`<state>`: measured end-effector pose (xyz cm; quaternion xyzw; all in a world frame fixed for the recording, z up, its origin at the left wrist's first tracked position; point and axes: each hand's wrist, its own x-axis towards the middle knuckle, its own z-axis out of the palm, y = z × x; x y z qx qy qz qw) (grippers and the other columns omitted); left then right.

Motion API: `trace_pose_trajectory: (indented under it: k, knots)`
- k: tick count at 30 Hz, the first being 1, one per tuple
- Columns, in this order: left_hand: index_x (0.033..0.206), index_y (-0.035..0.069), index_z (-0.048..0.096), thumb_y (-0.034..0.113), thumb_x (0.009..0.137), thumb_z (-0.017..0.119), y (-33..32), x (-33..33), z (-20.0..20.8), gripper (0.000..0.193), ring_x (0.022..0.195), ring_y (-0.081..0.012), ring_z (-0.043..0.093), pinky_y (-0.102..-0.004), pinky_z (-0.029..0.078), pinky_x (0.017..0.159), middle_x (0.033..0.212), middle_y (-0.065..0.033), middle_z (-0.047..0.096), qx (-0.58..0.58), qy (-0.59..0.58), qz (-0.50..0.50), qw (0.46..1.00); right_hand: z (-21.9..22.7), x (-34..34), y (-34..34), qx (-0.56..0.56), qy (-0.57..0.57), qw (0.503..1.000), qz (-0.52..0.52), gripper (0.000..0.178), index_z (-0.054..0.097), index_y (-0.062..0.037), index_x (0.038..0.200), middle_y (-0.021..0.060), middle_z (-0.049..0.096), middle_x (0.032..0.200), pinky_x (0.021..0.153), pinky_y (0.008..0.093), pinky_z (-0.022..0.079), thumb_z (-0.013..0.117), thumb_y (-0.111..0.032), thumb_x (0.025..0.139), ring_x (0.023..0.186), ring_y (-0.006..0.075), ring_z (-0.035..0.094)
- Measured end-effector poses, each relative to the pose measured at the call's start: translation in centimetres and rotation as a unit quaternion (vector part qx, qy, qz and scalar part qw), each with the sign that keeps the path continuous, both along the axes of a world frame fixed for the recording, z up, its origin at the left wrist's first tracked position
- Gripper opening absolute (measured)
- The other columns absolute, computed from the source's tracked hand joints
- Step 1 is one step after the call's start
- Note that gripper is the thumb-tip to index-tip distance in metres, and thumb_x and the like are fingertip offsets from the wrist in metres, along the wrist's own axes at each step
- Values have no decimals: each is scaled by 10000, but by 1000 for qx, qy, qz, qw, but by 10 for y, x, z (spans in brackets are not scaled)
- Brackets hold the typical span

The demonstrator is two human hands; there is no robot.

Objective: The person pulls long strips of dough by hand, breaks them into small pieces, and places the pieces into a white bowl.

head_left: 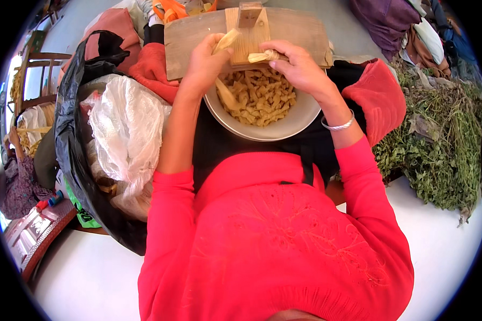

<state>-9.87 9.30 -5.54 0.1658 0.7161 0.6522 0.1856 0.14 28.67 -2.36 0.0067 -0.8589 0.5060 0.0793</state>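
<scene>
My left hand (208, 60) is closed round a pale yellow, limp strip (228, 40). One end sticks up above the fingers, and a longer part hangs below them into the metal basin (235, 130). A shorter yellow strip (263, 56), bunched or twisted at the fingers, is pinched in my right hand (301, 68), its end pointing left. Both hands are over the basin's far part, in front of a wooden board (198, 40) that has an upright wooden block (249, 16) on it. Many yellow-brown cut pieces (260, 99) lie in the basin.
At my left stands a black plastic bag (72, 128) with a crumpled clear bag (126, 123). Dried leafy stems (439, 144) are heaped at right, below a purple cloth (383, 24). Far left, another person's patterned sleeve (21, 184) shows near a wooden chair (43, 56).
</scene>
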Motion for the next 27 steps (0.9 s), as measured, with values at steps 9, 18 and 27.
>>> trace_pose_trajectory:
  k: [9, 18, 27]
  knots:
    - [963, 29, 588, 196, 880, 624, 11, 68, 48, 190, 664, -53, 482, -202, 385, 602, 737, 11, 556, 68, -146, -181, 970, 38, 47, -14, -23, -11, 997, 70, 84, 635, -40, 890, 72, 627, 718, 552, 296, 461, 636, -104, 834, 567, 169, 569]
    - [981, 21, 591, 70, 841, 577, -13, 88, 8, 149, 804, -95, 519, -253, 427, 694, 878, -16, 586, -54, -145, -208, 966, 39, 68, -11, 329, 130, 934, 42, 286, 633, -90, 1056, 81, 616, 1078, 828, 379, 450, 672, -177, 787, 990, 278, 572]
    - [839, 12, 642, 341, 897, 597, -7, 107, 57, 337, 665, -121, 527, -313, 450, 623, 685, -56, 589, -172, -48, -309, 934, 62, 62, -10, 297, 161, 941, -28, 85, 622, -120, 751, 66, 515, 591, 475, 387, 397, 646, -165, 819, 525, 272, 523]
